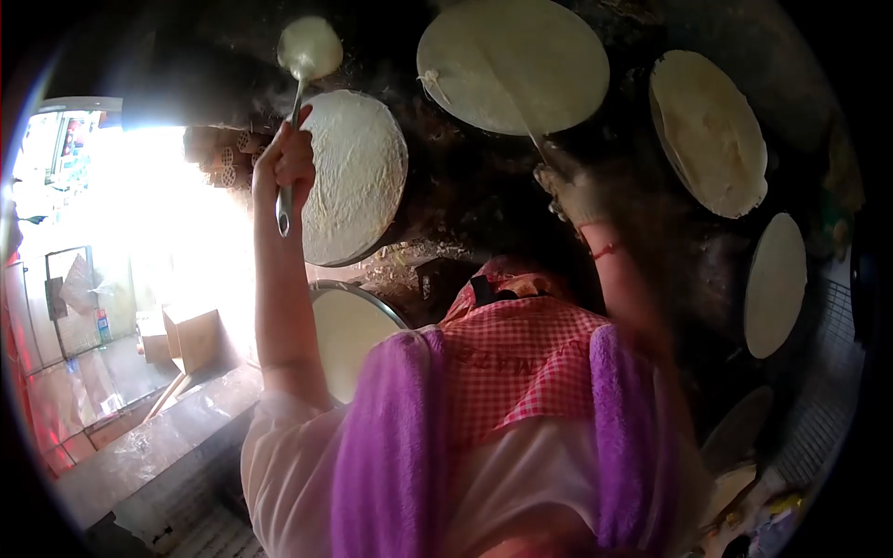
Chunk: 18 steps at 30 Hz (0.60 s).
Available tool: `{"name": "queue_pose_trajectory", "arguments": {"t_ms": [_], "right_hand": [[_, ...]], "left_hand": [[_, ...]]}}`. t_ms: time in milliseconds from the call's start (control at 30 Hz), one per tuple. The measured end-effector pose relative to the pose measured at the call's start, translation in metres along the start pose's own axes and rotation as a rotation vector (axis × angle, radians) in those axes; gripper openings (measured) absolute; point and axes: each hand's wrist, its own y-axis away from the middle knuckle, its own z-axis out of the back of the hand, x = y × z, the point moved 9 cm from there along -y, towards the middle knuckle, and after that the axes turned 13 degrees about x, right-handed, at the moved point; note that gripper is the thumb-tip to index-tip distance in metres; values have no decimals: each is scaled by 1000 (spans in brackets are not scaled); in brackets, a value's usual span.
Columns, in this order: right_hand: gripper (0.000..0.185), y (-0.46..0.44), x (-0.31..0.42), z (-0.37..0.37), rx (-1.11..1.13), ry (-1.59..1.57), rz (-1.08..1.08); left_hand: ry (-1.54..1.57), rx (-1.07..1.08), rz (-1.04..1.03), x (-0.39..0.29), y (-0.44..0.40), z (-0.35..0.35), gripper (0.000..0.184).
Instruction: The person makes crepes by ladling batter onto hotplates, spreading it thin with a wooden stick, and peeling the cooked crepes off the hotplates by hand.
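My left hand (286,160) is closed around the handle of a metal ladle (310,48), whose bowl is coated with pale batter. The ladle's bowl is raised beyond a round griddle with a rough white layer (352,177) on it. In a light glove, my right hand (569,193) is blurred but closed on a long thin stick-like tool (513,93). That tool reaches over a large round griddle covered by a smooth pale sheet of batter (558,56). A small crumpled scrap (433,86) lies at the sheet's left edge.
A wide pot of pale batter (349,325) stands close to my left forearm. To the right are a griddle bearing a curling flatbread (712,135) and another pale round (776,284). Honeycomb briquettes (228,160) and a cardboard box (191,337) are at the left.
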Motion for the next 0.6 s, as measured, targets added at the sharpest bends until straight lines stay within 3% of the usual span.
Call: {"name": "queue_pose_trajectory", "arguments": {"t_ms": [67, 100, 167, 200, 267, 333, 367, 433, 467, 500, 567, 600], "right_hand": [[43, -19, 9, -7, 55, 166, -45], [43, -37, -4, -2, 54, 166, -48], [39, -62, 14, -18, -44, 1099, 491], [39, -73, 20, -22, -36, 1104, 494], [36, -102, 14, -40, 75, 1074, 151], [34, -134, 16, -57, 99, 1056, 70], [33, -148, 19, -69, 125, 987, 83], [30, -139, 45, -91, -19, 1293, 248], [30, -124, 58, -98, -6, 1300, 253], [32, -117, 58, -106, 157, 999, 198], [35, -91, 45, -123, 395, 299, -92], [34, -87, 42, -132, 507, 43, -57]], "left_hand": [[-14, -31, -45, 3, 14, 7, 46], [126, -17, -76, 8, 21, 3, 46], [316, 24, -109, 14, 37, -7, 50], [318, 24, -118, 16, 45, -14, 50], [411, 56, -135, 21, 59, -41, 49], [488, 100, -145, 24, 76, -81, 52], [504, 169, -190, 19, 90, -91, 52], [516, 242, -250, 12, 111, -99, 52], [247, 127, -279, 10, 121, -90, 52], [-22, 8, -306, 6, 133, -80, 51], [85, -145, -218, 7, 159, -48, 46], [96, -249, -192, 10, 167, -38, 44]]}}
